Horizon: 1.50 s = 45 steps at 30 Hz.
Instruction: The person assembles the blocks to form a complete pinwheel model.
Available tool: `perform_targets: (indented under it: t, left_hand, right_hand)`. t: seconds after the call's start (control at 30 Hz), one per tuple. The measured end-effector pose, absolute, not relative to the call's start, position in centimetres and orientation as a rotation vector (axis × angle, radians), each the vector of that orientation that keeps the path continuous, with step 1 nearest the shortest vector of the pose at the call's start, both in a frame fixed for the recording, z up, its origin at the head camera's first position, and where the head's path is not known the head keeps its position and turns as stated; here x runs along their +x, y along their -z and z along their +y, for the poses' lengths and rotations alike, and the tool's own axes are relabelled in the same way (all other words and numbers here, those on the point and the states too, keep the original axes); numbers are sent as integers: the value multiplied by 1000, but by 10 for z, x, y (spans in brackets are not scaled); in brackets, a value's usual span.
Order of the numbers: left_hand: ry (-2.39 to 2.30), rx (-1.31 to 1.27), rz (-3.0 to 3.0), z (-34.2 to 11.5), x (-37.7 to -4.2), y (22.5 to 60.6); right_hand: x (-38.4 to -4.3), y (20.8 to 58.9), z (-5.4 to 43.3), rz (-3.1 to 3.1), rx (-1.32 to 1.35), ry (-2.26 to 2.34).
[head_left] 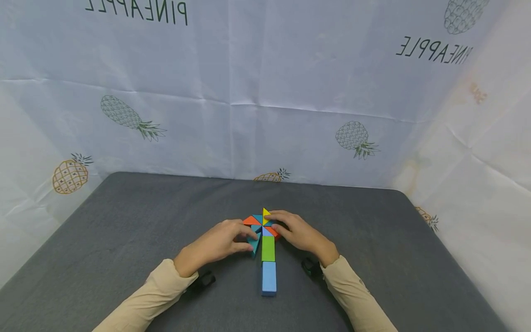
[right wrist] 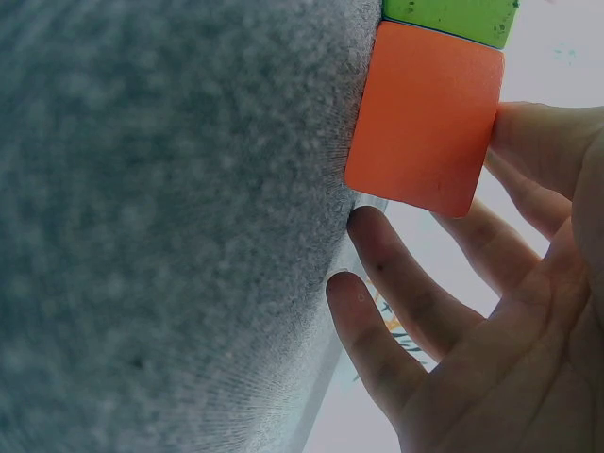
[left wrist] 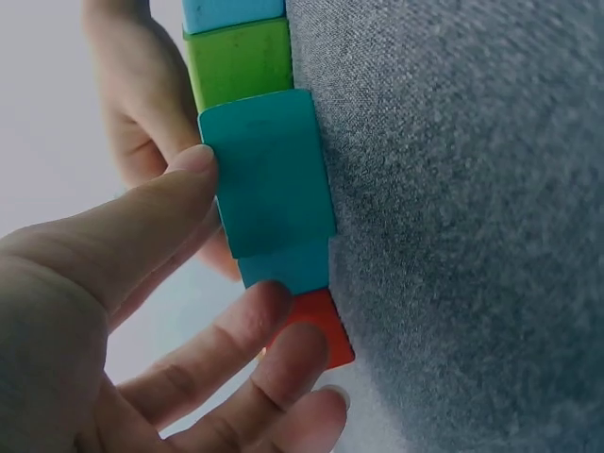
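Flat on the grey table lies a pinwheel shape made of triangular wooden blocks. On its lower left my left hand (head_left: 217,240) pinches a teal triangular block (left wrist: 269,175) between thumb and index finger; its other fingers reach near a red-orange block (left wrist: 326,326). To the right, my right hand (head_left: 302,234) rests with spread fingers, thumb touching an orange triangular block (right wrist: 425,118) and index finger at the yellow triangular block (head_left: 265,216) on top. A green block (head_left: 268,249) and a light blue block (head_left: 269,277) form a straight stem below.
The grey tabletop (head_left: 124,221) surrounds the blocks and has rounded far corners. A pale cloth with printed pineapples (head_left: 286,69) hangs behind it. Dark wrist cameras sit under both wrists, close to the table surface.
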<state>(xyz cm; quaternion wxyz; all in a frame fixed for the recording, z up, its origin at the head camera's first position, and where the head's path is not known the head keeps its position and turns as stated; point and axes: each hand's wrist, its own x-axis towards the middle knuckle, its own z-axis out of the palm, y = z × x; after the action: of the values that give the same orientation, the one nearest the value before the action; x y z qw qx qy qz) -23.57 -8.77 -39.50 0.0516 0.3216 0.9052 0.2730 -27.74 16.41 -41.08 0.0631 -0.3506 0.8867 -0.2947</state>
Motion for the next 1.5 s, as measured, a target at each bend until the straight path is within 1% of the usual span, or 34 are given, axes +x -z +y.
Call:
perform_targets:
  t: [1.5]
  left_hand:
    - [-783,1018,2829,-79,-251,400]
  right_hand:
    - [-277,411,164,2681,-1030,890]
